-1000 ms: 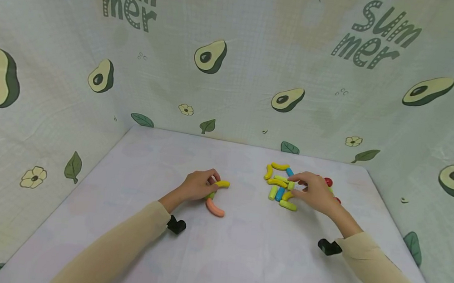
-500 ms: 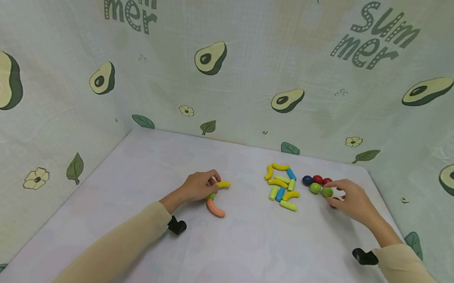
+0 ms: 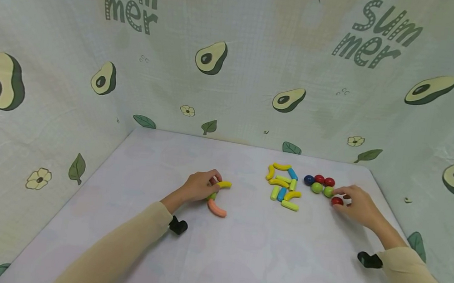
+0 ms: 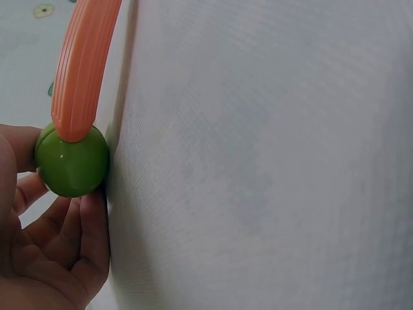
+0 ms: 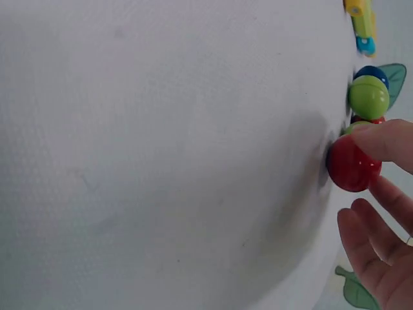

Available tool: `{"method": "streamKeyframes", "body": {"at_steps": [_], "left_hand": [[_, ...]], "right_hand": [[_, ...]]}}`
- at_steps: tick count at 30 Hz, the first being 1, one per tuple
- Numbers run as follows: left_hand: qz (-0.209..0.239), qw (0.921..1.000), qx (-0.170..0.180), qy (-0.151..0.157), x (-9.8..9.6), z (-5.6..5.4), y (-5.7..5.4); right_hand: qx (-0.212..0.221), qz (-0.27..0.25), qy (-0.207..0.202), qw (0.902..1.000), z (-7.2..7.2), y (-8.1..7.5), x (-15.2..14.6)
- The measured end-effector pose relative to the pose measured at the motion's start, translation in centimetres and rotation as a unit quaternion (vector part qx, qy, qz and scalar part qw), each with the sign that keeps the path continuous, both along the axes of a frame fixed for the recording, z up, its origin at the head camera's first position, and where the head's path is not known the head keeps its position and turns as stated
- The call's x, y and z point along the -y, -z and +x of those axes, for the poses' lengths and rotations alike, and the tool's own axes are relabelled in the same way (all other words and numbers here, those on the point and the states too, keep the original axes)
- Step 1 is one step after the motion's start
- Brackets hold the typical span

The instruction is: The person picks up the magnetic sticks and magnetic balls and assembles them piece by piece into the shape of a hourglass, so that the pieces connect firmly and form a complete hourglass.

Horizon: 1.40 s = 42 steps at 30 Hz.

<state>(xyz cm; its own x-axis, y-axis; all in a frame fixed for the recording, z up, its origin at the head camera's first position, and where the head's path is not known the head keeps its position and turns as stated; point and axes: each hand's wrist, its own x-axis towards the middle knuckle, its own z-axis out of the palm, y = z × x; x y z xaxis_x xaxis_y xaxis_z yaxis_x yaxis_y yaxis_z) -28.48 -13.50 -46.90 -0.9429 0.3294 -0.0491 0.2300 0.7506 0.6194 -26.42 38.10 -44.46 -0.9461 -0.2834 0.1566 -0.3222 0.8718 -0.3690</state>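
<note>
My left hand (image 3: 201, 186) pinches a green ball (image 4: 72, 161) on the table. An orange curved rod (image 3: 217, 208) joins this ball at one end, and a yellow curved rod (image 3: 224, 184) shows past the fingertips. Over at the right, my right hand (image 3: 359, 206) has thumb and forefinger around a red ball (image 5: 353, 164), with the other fingers loosely bent below it. Just beyond that ball sit a green ball (image 3: 328, 192), another green ball (image 3: 317, 187), two red balls (image 3: 329, 182) and a dark blue ball (image 3: 309, 180).
Between the hands, toward the back, lie several yellow curved rods (image 3: 282, 167), short lime rods (image 3: 289, 206) and blue rods (image 3: 282, 193). The white tabletop (image 3: 237, 252) meets a printed cloth (image 3: 243, 97) behind and at both sides.
My right hand has put down a short lime rod among the loose rods, moved right to the balls and taken hold of a red one. The left hand stays in place.
</note>
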Motion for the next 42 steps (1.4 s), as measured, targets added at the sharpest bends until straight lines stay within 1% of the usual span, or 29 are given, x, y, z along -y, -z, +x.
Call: {"method": "streamKeyframes", "body": {"at_steps": [3,7,11,15,19,25,30,36,42], "left_hand": [[-0.002,1.0,-0.002,0.0,0.0,0.0,0.1],[-0.001,1.0,0.003,-0.003,-0.1,0.0,0.0],[0.001,1.0,0.005,-0.004,-0.1,0.0,-0.1],[0.001,1.0,0.004,-0.005,-0.2,0.1,-0.2],[-0.003,1.0,0.003,-0.009,-0.2,0.0,-0.2],[-0.012,0.9999,0.006,-0.01,-0.2,-0.3,0.0],[-0.016,0.9997,0.009,-0.015,-0.2,-0.3,-0.1],[-0.015,0.9997,0.01,-0.019,-0.1,-0.3,0.0],[-0.016,0.9996,0.013,-0.02,-0.1,-0.3,0.0]], "right_hand": [[0.014,0.004,0.001,0.9999,-0.1,0.2,0.0],[0.03,0.007,0.001,0.9995,-0.1,0.4,-0.2],[0.039,0.005,0.006,0.9992,0.0,0.9,-0.3],[0.036,-0.001,0.004,0.9993,0.1,0.8,-0.1],[0.022,-0.008,-0.004,0.9997,0.4,0.2,0.8],[0.015,-0.022,-0.022,0.9994,0.8,-1.2,3.5],[0.017,-0.035,-0.03,0.9988,0.4,-2.0,6.4],[0.025,-0.058,-0.046,0.9969,-0.6,-2.3,9.9],[0.039,-0.078,-0.068,0.9939,-1.4,-2.1,13.5]]}}
